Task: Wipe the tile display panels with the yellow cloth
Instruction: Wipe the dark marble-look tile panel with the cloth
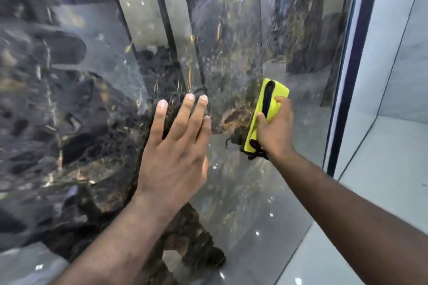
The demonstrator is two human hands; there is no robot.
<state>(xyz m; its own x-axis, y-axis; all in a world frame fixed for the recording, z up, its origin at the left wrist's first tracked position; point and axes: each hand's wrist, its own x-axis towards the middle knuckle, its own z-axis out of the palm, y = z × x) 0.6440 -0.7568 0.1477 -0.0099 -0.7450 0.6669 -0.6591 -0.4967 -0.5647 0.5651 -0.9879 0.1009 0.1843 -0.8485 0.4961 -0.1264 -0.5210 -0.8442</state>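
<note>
Two hands were at work on one glossy, dark, marble-patterned tile panel (pixel 81 99). The left hand (pixel 176 146) lay flat against it, fingers straight and spread, holding nothing. The right hand (pixel 275 129) gripped the single folded yellow cloth with a black stripe (pixel 281 93), fingers and thumb curled round it. It pressed the cloth to the panel's lower middle, near the left hand but apart from it. The wiping looked to be under way on this panel. Its blurred, reflective face showed no clear line between wiped and unwiped parts, so how much was done could not be told. One pale grey panel (pixel 393 99), beyond a dark blue frame strip (pixel 347 99) to the right, was probably left to do. In all: two hands, one cloth, two panels in view.
</note>
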